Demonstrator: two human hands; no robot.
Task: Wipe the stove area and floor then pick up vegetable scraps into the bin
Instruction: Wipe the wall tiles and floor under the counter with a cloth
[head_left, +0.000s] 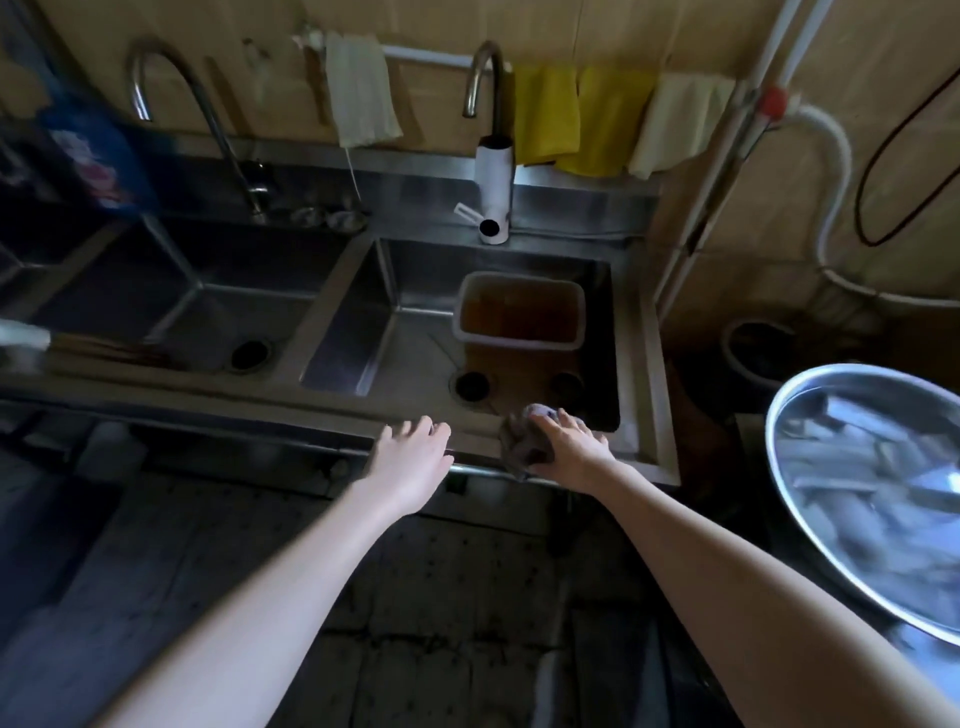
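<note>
I stand at a steel double sink (652, 395). My right hand (569, 447) grips a dark grey-purple rag (522, 441) bunched over the front rim of the right basin. My left hand (413, 449) reaches toward the same front rim just left of the rag, fingers relaxed and holding nothing. No stove, scraps or bin are in view.
A white tub of brown water (519, 312) sits in the right basin below a faucet (488, 150). Yellow and white cloths (576, 119) hang on the wall rail. A large steel bowl (872, 483) stands at right. The dark tiled floor (441, 597) lies below.
</note>
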